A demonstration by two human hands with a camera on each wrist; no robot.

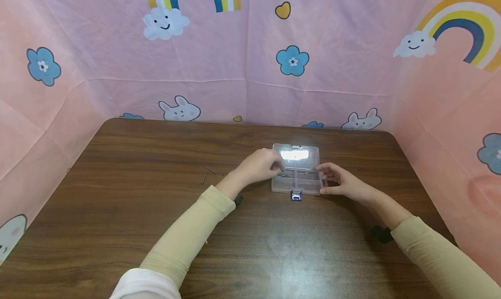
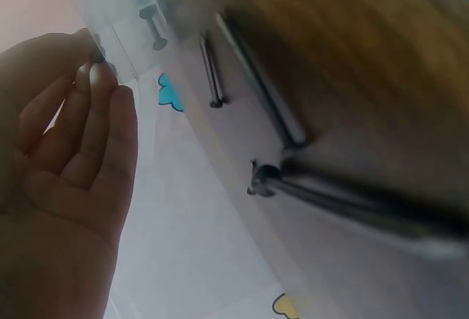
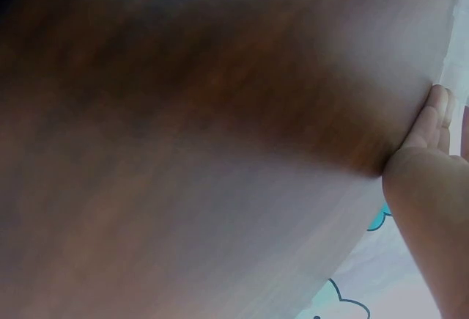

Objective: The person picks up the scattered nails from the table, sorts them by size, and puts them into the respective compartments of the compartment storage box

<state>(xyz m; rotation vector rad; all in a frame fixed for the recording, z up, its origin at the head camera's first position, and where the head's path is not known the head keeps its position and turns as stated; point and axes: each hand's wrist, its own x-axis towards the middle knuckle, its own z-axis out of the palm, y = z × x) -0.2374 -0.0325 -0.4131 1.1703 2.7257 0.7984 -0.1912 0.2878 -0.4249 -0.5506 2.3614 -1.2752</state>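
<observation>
Right of frame centre, your right hand (image 1: 339, 182) grips the compartment box (image 1: 282, 189), seemingly steadying it; your left hand (image 1: 258, 165) (grasp unclear) hovers beside nails (image 1: 285, 175).

Glossy plastic box (image 1: 282, 189), metal nails (image 2: 259, 86), glossy wood-grain table (image 1: 125, 194), creased matt cloth backdrop (image 1: 219, 46)

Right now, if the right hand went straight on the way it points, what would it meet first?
The box, at its right end: the right hand's grip is at that end and seems to touch it, though exact contact is hard to judge.
</observation>
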